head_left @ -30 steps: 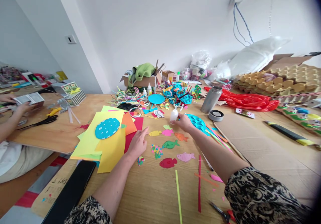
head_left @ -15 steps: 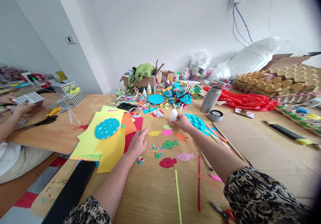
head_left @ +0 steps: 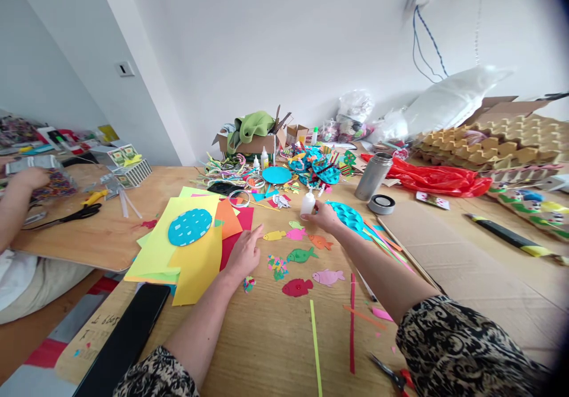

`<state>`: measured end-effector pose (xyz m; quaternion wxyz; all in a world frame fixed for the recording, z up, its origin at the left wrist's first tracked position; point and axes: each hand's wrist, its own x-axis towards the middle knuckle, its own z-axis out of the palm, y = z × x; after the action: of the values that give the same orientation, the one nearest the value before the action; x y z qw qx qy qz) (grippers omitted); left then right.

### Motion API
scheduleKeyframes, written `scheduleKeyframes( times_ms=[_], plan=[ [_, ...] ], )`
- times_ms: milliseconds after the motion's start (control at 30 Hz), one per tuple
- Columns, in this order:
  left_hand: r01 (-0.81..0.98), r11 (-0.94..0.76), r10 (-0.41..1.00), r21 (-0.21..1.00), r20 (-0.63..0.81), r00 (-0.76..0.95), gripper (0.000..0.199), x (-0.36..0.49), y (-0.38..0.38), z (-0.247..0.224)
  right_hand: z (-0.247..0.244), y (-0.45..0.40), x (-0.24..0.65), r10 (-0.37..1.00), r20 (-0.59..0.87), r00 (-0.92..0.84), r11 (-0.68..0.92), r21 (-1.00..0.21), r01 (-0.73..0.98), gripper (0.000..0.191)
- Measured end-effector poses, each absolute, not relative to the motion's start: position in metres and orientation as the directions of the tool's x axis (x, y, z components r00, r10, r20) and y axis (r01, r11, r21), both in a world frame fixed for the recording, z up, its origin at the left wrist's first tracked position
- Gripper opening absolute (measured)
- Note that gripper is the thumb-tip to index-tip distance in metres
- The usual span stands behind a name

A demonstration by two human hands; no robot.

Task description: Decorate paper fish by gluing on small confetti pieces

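Co-worker's hand (head_left: 33, 178): at the left edge of the frame; shifted since 0.5 s ago. The pale box (head_left: 33, 163) by it has moved farther left, and a multicoloured surface now shows below it.
Own hands: no clear change over the 3 frames.
Right hand (head_left: 326, 215): right of frame centre, fingers closed around the white bottle (head_left: 307, 205).
White bottle: upright, at the fingertips, on the hand's left side in the frame; same place as 0.5 s ago. Cannot tell whether its base touches the table (head_left: 262, 338).
Left hand (head_left: 242, 255): left of frame centre, loosely unfolded, index finger extended; no object seen in it.
Yellow fish (head_left: 274, 236): just right of the left index fingertip; contact cannot be told.
Other paper fish: 6, lying flat. Light green fish (head_left: 296, 225), pink fish (head_left: 295, 234) and orange fish (head_left: 320, 242) below the bottle; green fish (head_left: 302, 256), lilac fish (head_left: 328, 277) and red fish (head_left: 297, 288) lower in the frame.
Paper scraps (head_left: 278, 268): small pile, right of the left hand.
Blue oval (head_left: 190, 227): on yellow sheets (head_left: 153, 249), left of the left hand.
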<state>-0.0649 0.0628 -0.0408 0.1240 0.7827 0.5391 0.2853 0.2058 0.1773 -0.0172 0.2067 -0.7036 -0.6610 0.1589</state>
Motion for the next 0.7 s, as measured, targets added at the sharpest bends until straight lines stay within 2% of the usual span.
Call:
scheduleKeyframes(
  times_ms=[333, 700],
  plan=[
    [0.776, -0.388, 0.914, 0.498, 0.313, 0.256, 0.08, -0.063, 0.062, -0.039, -0.011, 0.17, 0.21, 0.997, 0.051, 0.065, -0.03, -0.509, 0.86, 0.047],
    [0.764, -0.402, 0.909, 0.505, 0.322, 0.265, 0.08, -0.064, 0.063, -0.041, -0.012, 0.167, 0.208, 0.994, 0.064, 0.084, -0.041, -0.503, 0.863, 0.053]
  ],
)
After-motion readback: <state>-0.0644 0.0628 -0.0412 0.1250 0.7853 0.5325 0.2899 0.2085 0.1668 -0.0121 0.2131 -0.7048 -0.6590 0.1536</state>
